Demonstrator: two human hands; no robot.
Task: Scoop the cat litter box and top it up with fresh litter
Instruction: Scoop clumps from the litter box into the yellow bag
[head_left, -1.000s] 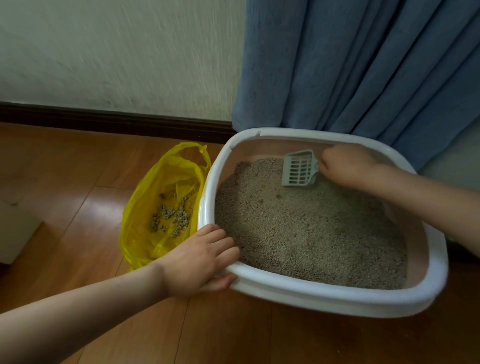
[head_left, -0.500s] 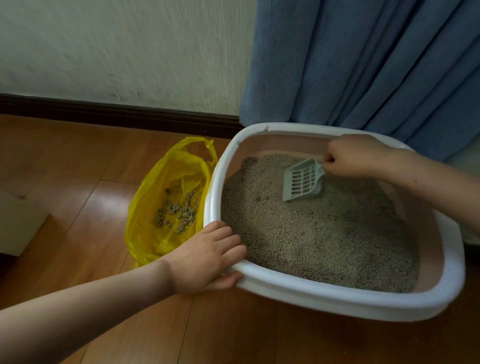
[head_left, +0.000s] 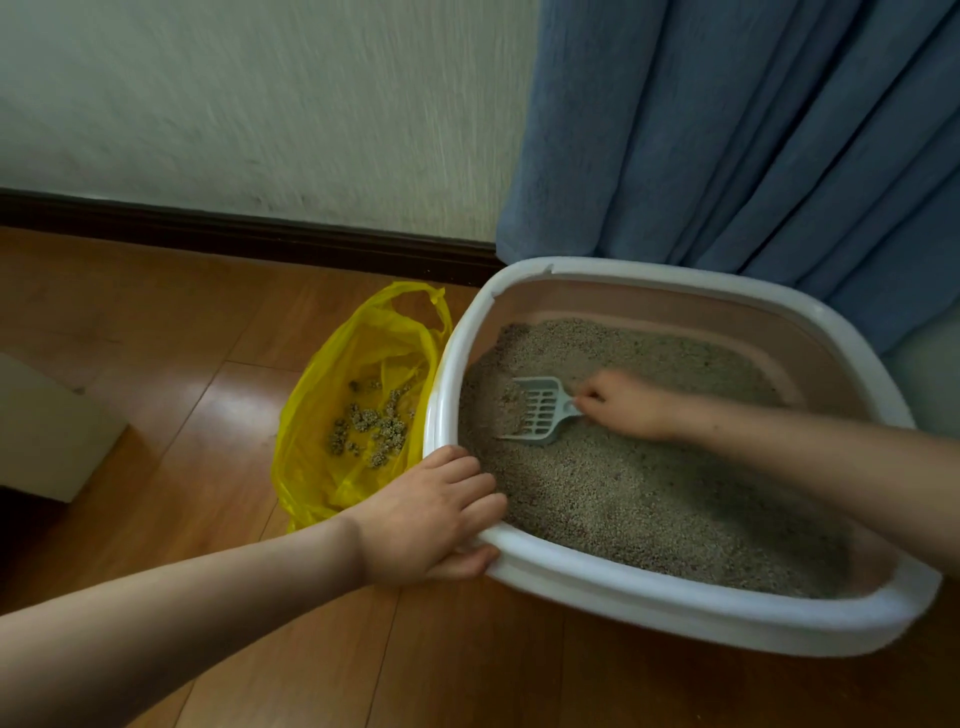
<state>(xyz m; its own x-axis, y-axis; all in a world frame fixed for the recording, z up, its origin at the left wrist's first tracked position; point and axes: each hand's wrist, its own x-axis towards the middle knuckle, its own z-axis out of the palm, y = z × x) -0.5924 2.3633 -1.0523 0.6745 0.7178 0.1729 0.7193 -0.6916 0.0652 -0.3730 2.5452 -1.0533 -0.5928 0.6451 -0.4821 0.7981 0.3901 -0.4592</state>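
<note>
Since the earlier frames the scoop (head_left: 540, 410) has travelled from the far right part of the litter box (head_left: 675, 605) to its left-centre, and now lies low, its slotted head touching the litter (head_left: 649, 493) with a few grains in it; the right hand (head_left: 626, 405) has come with it. Left to right: a pale block (head_left: 47, 431) sits at the left edge on the wooden floor (head_left: 182, 364). An open yellow plastic bag (head_left: 358, 405) lies on the floor just beside the box's left wall, touching it, with a cluster of scooped clumps (head_left: 371, 428) inside. The left hand (head_left: 431, 514) grips the box's near left corner: fingers pressed together and curled over the white rim onto the inner side, thumb under the outer lip. The box is white-rimmed with a pinkish inner wall, resting on the floor, filled with grey-brown granular litter. The scoop is pale grey-green, head pointing left, handle pointing right into the right hand. That hand closes on the handle, fingertips pinching it; the handle itself is mostly hidden by the hand. The right forearm crosses the box from the right edge. A blue curtain (head_left: 753, 145) hangs behind the far right side of the box. A pale wall (head_left: 260, 104) and dark baseboard (head_left: 234, 239) run along the far side.
</note>
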